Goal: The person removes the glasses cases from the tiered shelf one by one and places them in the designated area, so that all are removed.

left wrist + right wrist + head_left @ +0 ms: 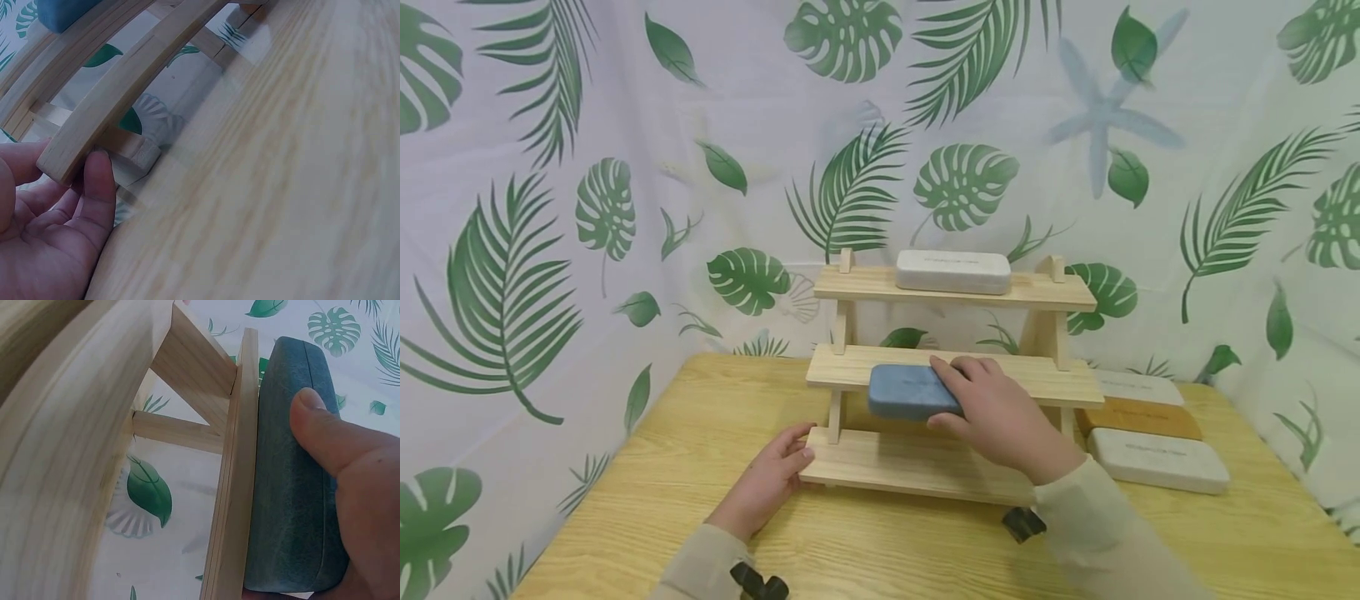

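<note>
A three-tier wooden display shelf stands on the table. My right hand grips a blue glasses case by its right end, at the front of the middle tier. In the right wrist view the thumb presses the long side of the blue case, right beside the shelf board. My left hand holds the left end of the bottom tier; in the left wrist view its fingers curl round the board's end. On the top tier lies a white glasses case.
At the right of the shelf, two white cases, the nearer one in front, and an orange-brown case lie in a row on the wooden table. Behind stands a leaf-patterned cloth. Dark wrist-camera parts sit by the sleeves.
</note>
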`<state>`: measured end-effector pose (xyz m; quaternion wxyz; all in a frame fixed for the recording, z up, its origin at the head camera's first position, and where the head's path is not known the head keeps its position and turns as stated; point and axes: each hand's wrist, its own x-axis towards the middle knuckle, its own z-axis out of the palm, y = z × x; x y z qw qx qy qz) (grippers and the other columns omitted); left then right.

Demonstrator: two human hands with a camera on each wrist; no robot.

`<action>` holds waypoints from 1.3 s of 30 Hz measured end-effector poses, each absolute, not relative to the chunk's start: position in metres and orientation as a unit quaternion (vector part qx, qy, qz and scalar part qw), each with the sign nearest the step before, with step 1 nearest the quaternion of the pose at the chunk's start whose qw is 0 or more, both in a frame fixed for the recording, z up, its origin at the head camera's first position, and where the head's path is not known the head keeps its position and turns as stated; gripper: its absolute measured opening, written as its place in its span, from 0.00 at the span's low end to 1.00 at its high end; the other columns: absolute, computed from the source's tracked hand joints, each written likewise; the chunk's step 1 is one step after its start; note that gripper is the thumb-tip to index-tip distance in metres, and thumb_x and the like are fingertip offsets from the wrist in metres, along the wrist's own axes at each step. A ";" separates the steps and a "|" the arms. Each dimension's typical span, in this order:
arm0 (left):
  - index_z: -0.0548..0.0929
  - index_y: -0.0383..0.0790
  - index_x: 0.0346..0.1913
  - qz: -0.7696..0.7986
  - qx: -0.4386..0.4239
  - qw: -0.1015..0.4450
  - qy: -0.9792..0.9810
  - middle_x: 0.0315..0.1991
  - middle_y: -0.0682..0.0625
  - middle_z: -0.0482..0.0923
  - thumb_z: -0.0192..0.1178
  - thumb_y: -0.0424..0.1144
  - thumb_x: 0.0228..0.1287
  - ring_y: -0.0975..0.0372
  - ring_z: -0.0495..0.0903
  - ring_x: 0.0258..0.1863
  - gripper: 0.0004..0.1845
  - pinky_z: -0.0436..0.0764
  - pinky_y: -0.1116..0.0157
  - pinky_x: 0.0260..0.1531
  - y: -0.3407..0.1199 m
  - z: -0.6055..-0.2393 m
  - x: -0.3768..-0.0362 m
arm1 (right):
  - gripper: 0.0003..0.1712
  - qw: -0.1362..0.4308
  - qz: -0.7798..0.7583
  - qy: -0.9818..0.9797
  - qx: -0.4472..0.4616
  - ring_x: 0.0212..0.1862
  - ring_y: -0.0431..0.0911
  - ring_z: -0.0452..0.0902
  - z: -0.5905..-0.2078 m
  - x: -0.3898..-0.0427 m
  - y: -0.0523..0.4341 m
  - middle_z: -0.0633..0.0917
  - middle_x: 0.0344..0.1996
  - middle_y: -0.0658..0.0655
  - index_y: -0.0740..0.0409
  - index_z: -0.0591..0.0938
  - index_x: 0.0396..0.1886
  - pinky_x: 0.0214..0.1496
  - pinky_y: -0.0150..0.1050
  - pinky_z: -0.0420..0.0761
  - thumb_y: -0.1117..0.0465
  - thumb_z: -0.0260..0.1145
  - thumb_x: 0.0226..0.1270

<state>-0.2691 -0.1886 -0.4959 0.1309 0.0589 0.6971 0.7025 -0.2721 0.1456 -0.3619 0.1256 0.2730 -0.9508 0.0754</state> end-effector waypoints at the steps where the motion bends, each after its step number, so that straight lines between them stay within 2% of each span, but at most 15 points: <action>1: 0.56 0.41 0.80 0.703 0.060 0.132 0.697 0.66 0.35 0.62 0.51 0.43 0.81 0.51 0.72 0.56 0.31 0.72 0.58 0.51 -0.189 -0.496 -0.269 | 0.47 0.125 0.074 -0.950 0.275 0.67 0.60 0.66 -0.362 -0.272 0.147 0.74 0.65 0.62 0.56 0.63 0.79 0.65 0.57 0.70 0.39 0.67 0.69; 9: 0.55 0.42 0.80 0.700 0.060 0.135 0.699 0.67 0.36 0.60 0.50 0.43 0.82 0.52 0.70 0.56 0.31 0.70 0.57 0.52 -0.189 -0.496 -0.269 | 0.47 0.129 0.097 -0.945 0.285 0.65 0.58 0.68 -0.363 -0.269 0.157 0.75 0.63 0.60 0.55 0.65 0.78 0.64 0.56 0.71 0.40 0.71 0.66; 16: 0.57 0.43 0.79 0.705 0.057 0.130 0.695 0.64 0.36 0.63 0.50 0.42 0.81 0.52 0.72 0.54 0.29 0.73 0.58 0.51 -0.187 -0.495 -0.268 | 0.46 0.129 0.154 -0.937 0.286 0.63 0.56 0.69 -0.366 -0.260 0.167 0.75 0.62 0.58 0.52 0.68 0.76 0.60 0.55 0.73 0.44 0.75 0.63; 23: 0.55 0.41 0.80 0.707 0.059 0.133 0.692 0.66 0.35 0.61 0.50 0.41 0.82 0.52 0.72 0.55 0.30 0.73 0.58 0.51 -0.188 -0.496 -0.268 | 0.47 0.123 0.175 -0.933 0.288 0.63 0.54 0.68 -0.364 -0.249 0.180 0.74 0.63 0.57 0.51 0.68 0.77 0.59 0.55 0.75 0.44 0.75 0.63; 29: 0.54 0.40 0.80 0.710 0.070 0.137 0.688 0.64 0.35 0.63 0.50 0.43 0.81 0.53 0.74 0.54 0.31 0.75 0.59 0.51 -0.189 -0.498 -0.270 | 0.47 0.125 0.169 -0.935 0.286 0.64 0.55 0.67 -0.359 -0.243 0.193 0.73 0.64 0.59 0.53 0.68 0.77 0.59 0.56 0.74 0.44 0.76 0.62; 39: 0.55 0.42 0.80 0.707 0.064 0.133 0.691 0.64 0.36 0.63 0.50 0.42 0.81 0.52 0.73 0.54 0.31 0.72 0.57 0.52 -0.188 -0.497 -0.269 | 0.48 0.133 0.166 -0.934 0.288 0.61 0.53 0.69 -0.353 -0.239 0.214 0.72 0.64 0.58 0.52 0.68 0.77 0.56 0.54 0.76 0.41 0.75 0.62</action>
